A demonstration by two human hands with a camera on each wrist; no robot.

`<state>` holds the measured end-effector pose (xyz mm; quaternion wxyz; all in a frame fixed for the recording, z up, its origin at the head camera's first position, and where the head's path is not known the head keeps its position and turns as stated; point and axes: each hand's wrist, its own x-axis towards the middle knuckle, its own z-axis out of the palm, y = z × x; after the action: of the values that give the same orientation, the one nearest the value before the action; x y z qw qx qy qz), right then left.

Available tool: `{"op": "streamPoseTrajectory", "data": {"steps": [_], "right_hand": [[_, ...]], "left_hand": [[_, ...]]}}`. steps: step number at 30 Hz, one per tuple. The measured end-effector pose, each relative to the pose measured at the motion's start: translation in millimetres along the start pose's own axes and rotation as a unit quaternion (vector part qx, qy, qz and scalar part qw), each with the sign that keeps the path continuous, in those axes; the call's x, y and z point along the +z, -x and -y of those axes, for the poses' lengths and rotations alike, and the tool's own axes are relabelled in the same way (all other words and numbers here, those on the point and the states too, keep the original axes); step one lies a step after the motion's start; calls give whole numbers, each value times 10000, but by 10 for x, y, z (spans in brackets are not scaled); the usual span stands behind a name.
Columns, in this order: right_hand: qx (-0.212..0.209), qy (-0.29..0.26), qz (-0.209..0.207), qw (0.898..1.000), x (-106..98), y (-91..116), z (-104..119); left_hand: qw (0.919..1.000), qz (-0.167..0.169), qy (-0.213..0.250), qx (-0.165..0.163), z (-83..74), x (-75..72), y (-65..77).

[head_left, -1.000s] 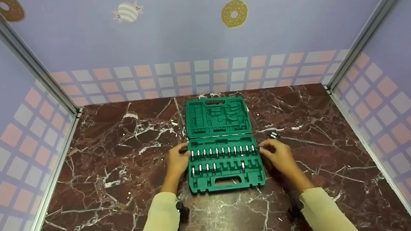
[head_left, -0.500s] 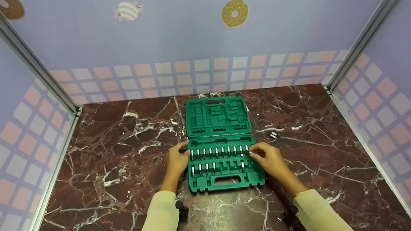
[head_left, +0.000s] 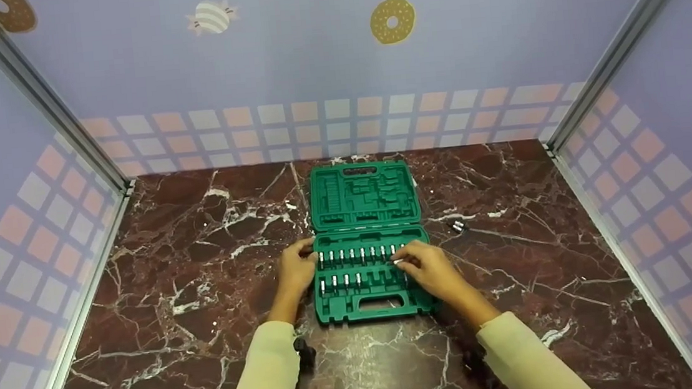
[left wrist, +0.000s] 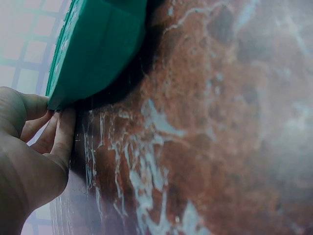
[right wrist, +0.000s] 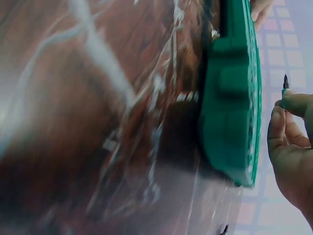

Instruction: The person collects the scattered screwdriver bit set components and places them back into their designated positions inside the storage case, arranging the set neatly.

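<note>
An opened green tool case (head_left: 350, 315) lies on the dark red marble table, its lid folded back. Silver bit sockets (head_left: 331, 259) stand in its upper row, and a shorter run of bit sockets (head_left: 346, 282) fills the left of the lower row. My left hand (head_left: 297, 270) holds the case's left edge, thumb at the rim and fingers against the side, as the left wrist view shows. Over the right half of the case, my right hand (head_left: 429, 269) pinches a bit socket (right wrist: 285, 90) by its base, dark tip upward. That hand hides the right ends of both rows.
On the table to the right of the case lie a couple of small silver pieces (head_left: 457, 227), too small to identify. The lid (head_left: 364, 196) leans back behind the tray. Purple walls (head_left: 310, 66) bound the table at the back and both sides.
My right hand has moved left, from the case's right edge to over its upper row, holding the bit socket. My left hand has stayed at the left edge.
</note>
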<state>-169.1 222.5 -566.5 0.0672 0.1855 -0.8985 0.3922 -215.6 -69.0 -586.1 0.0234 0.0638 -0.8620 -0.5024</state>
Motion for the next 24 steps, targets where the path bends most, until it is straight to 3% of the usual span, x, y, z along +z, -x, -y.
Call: {"op": "streamPoseTrajectory", "data": {"steps": [13,24], "right_hand": [[-621,327,985,9927,156,-135,157],[-577,537,1486,9857,223,-195,235]], "left_hand": [[10000,56,-27,-17,-17,-20,15],[9999,56,-94,-9,-16,-14,13]]}}
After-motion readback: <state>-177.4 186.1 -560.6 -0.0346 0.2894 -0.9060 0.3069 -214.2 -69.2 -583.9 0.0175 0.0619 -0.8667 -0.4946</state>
